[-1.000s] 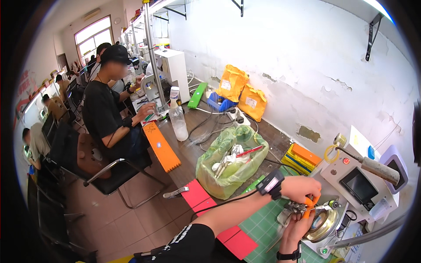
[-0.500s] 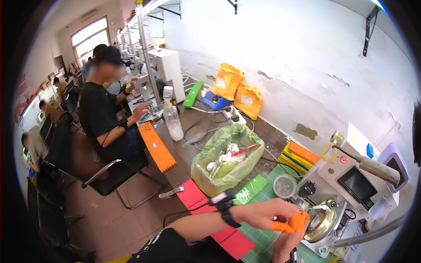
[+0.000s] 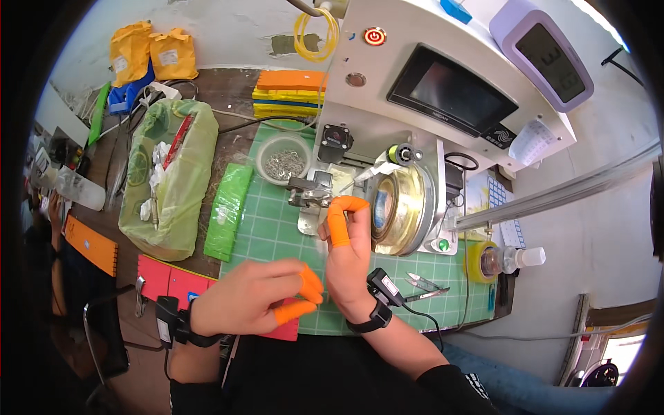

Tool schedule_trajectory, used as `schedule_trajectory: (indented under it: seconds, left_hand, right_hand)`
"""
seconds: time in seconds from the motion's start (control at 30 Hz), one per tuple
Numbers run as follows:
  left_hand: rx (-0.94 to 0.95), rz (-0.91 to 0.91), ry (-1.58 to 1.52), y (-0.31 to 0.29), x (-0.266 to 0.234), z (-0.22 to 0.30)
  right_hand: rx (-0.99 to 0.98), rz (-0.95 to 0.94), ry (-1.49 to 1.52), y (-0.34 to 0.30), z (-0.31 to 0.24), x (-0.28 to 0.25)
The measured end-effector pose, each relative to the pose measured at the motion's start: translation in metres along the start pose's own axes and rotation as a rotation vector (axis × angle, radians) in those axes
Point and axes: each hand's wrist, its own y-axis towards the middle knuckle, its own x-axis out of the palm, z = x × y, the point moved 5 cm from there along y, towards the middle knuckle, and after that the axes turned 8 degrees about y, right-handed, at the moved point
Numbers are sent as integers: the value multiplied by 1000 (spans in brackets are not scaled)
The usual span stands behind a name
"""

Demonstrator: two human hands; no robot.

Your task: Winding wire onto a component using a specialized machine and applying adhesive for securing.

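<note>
Orange finger cots cover fingertips on both hands. My right hand [image 3: 348, 252] reaches up to a small metal clamp [image 3: 309, 192] at the front of a white bench machine [image 3: 360, 79]. Its thumb and index finger pinch together beside the clamp; whatever is between them is too small or hidden to name. Lower and to the left, my left hand [image 3: 249, 294] hovers over the mat with fingers loosely curved. A slight gap shows between its cot-covered fingertips, and I see nothing in it. Right of the clamp sits a spool of shiny yellowish tape [image 3: 401, 211].
A clear tub of small metal parts [image 3: 283, 159] stands on the green cutting mat [image 3: 277, 225]. Left are a green packet [image 3: 228, 211] and a bag-lined bin [image 3: 169, 197]. Small scissors [image 3: 423, 285] lie right of my wrist. A metal arm [image 3: 560, 183] crosses the right side.
My view has swung right toward the machine. My hands, earlier together beside the tape spool, are now apart: the right is at the clamp, the left lower and leftward.
</note>
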Motion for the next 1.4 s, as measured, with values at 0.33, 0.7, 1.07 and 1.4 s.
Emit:
schedule_trajectory:
  seconds: [0.33,0.7,1.07,1.4]
  left_hand:
    - [53,322,192,98,-97,-22]
    - [123,25,151,128,-69,-55]
    - [-16,399,482,-24,39,29]
    - [83,625,118,-15,39,22]
  right_hand:
    - [36,180,61,36,15,-3]
    - [86,204,144,36,11,6]
    - [48,-426,-774,-87,-48,-44]
    - [-185,-597,-1219,-78,-27,-59]
